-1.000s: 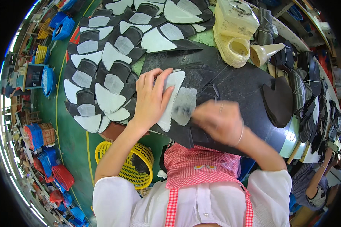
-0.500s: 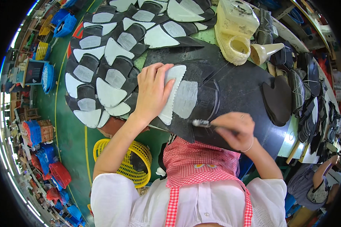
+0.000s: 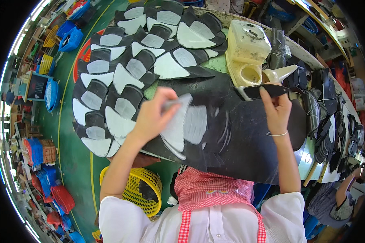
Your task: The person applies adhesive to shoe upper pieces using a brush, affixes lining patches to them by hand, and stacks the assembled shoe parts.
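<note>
On a black work board (image 3: 255, 150), a black cut piece (image 3: 219, 137) bears a pale grey coated patch and a white saw-toothed panel (image 3: 176, 129). My left hand (image 3: 156, 115) pinches the panel's upper part, which looks raised and slightly blurred. Farther right, my right hand (image 3: 278, 107) grips a thin black flat piece (image 3: 267, 91) between thumb and fingers, held nearly edge-on in front of the glue pot. A whitish brush tip (image 3: 243, 94) shows at that piece's left end; the rest of the brush is hidden.
A yellowish glue pot (image 3: 247, 44) and a pale funnel (image 3: 282, 73) stand at the far right. Overlapping black and white cut pieces (image 3: 123, 77) cover the left and far side. Bundled black pieces (image 3: 326, 101) lie right; a yellow basket (image 3: 154, 180) stands below the table edge.
My right hand has left the brush near the pot, moved up and right, and taken a black piece. My left hand has shifted and lifted the white panel's upper part.
</note>
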Demonstrator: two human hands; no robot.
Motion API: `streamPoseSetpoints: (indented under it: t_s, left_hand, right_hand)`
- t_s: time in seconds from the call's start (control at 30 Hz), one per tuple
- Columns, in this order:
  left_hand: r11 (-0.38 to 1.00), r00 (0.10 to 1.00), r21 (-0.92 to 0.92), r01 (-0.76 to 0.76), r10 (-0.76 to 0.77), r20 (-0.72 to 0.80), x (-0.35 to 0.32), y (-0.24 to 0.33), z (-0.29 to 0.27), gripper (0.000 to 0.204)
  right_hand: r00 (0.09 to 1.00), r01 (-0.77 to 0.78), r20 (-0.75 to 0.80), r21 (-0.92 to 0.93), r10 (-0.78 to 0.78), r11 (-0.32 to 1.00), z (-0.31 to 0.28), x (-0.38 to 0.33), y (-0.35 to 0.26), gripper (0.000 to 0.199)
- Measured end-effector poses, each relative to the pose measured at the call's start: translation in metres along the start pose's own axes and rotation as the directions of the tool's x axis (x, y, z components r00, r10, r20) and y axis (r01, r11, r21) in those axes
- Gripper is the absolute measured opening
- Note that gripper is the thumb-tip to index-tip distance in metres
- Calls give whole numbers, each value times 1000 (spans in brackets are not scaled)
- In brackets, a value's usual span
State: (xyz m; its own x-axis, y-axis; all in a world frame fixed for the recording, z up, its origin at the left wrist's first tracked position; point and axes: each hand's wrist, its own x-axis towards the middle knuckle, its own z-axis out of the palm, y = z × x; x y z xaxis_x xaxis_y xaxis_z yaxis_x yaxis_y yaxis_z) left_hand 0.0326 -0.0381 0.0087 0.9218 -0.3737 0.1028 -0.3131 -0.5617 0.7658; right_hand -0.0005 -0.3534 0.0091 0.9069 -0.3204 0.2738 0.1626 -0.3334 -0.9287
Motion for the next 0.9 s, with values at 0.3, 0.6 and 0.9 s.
streamPoseSetpoints:
  t_s: [0.3, 0.6, 0.9]
  left_hand:
    - [930, 780, 345, -131, 311, -542, 127, -51, -16, 34]
    - [916, 983, 384, -120, 162, -81, -22, 1, 25, 39]
    - [885, 970, 447, -127, 205, -131, -24, 0, 31, 39]
  right_hand:
    - [986, 157, 7, -393, -167, 906, -15, 53, 34, 16]
    - [935, 98, 351, -108, -54, 989, 44, -21, -15, 16]
    - [522, 570, 731, 85, -440, 817, 29, -87, -33, 18]
